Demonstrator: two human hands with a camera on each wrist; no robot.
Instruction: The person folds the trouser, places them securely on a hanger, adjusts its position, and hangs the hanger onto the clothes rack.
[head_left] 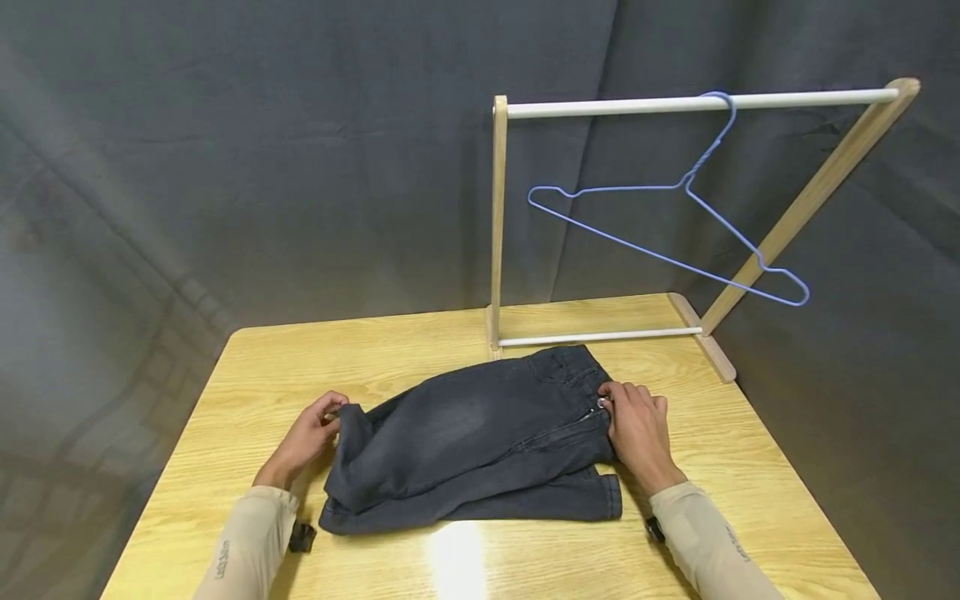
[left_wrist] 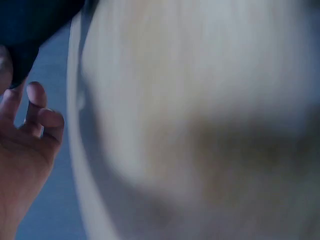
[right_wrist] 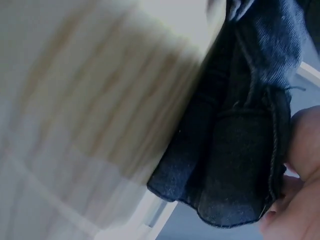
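Observation:
Dark denim jeans (head_left: 465, 425) lie folded over on the wooden table, waistband to the right and a leg hem showing beneath at the lower right. At the left end, my left hand (head_left: 311, 432) pinches a fold of the cloth between thumb and finger; in the left wrist view its other fingers are loosely bent. My right hand (head_left: 637, 427) grips the waistband near the zip and button. The right wrist view shows the waistband (right_wrist: 240, 165) close up, with the thumb and fingers at its edge.
Behind the jeans stands a wooden rack (head_left: 497, 225) with a white top bar (head_left: 615, 107). From the bar hangs a blue wire hanger (head_left: 637, 247). The table (head_left: 300, 350) has rounded corners, and grey curtains (head_left: 337, 167) surround it.

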